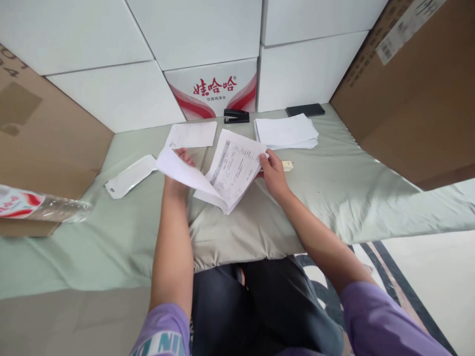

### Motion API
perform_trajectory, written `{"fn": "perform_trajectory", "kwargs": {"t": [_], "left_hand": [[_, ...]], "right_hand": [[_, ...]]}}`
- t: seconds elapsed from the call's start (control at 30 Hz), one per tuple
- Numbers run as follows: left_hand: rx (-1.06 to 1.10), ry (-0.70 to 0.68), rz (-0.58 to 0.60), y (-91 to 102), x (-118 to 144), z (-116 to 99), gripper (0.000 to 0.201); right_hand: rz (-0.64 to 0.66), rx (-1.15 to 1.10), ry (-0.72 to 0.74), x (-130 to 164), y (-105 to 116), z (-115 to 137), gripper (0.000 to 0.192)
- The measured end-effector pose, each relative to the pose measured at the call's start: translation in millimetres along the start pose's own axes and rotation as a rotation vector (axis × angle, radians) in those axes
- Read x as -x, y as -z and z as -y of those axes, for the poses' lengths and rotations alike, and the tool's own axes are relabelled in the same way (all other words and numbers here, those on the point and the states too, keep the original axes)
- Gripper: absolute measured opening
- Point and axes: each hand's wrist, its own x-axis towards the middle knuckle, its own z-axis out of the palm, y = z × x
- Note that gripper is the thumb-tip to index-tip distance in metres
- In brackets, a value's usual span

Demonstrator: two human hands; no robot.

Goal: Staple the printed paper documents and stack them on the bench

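Observation:
My right hand (274,174) pinches the right edge of a small sheaf of printed papers (237,168), thumb on top and fingers underneath. The top sheet (185,173) is folded back to the left in a curl, and my left hand (183,158) is at its raised part. Only curled fingertips show past the sheet's upper edge; the left palm and thumb are hidden behind it. Just beyond my right hand lies a pale yellow object (287,166), partly covered. Behind the sheaf are a flat pile of papers (193,134) on the left and a thicker stack (285,131) on the right.
A black stapler (236,116) stands against white cartons (215,89) at the back. Near it lies a black phone-like slab (305,110). White flat packaging (131,176) and a plastic bottle (44,203) are at left. Brown boxes (415,99) flank the cloth-covered surface (334,183).

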Motion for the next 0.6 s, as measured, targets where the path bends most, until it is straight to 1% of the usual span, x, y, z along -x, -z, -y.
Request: {"fn": "perform_trajectory", "kwargs": {"t": [0.07, 0.1, 0.17, 0.2, 0.23, 0.27, 0.37, 0.43, 0.47, 0.5, 0.6], "left_hand": [[0.003, 0.01, -0.083, -15.5, 7, 4, 0.047], [-0.049, 0.032, -0.082, -22.4, 11, 6, 0.043], [-0.199, 0.081, 0.038, -31.6, 17, 9, 0.049], [-0.272, 0.082, 0.105, -33.8, 19, 11, 0.053], [-0.328, 0.064, 0.159, -34.8, 20, 12, 0.055], [-0.367, 0.029, 0.189, -34.7, 21, 14, 0.057], [-0.388, -0.082, 0.202, -32.0, 19, 17, 0.07], [-0.36, -0.092, 0.222, -30.2, 18, 18, 0.078], [-0.343, -0.086, 0.235, -29.8, 18, 17, 0.078], [-0.335, -0.082, 0.244, -29.8, 18, 17, 0.076], [-0.352, -0.087, 0.249, -33.3, 20, 12, 0.057]], "right_hand": [[-0.017, 0.006, -0.011, -1, 0, -1, 0.055], [-0.028, 0.013, -0.015, -1, 1, -2, 0.055], [-0.049, 0.035, -0.02, -1, 1, -2, 0.056], [-0.055, 0.044, -0.021, -1, 1, -2, 0.056], [-0.061, 0.049, -0.022, -1, 1, -2, 0.056], [-0.065, 0.049, -0.023, -1, 1, -1, 0.056], [-0.075, 0.039, -0.024, 0, 1, -1, 0.054], [-0.083, 0.034, -0.022, 0, 1, -2, 0.052], [-0.088, 0.029, -0.023, 0, 1, -2, 0.052], [-0.093, 0.024, -0.024, 0, 1, -3, 0.052], [-0.118, 0.016, -0.025, 0, 2, -4, 0.052]]}}
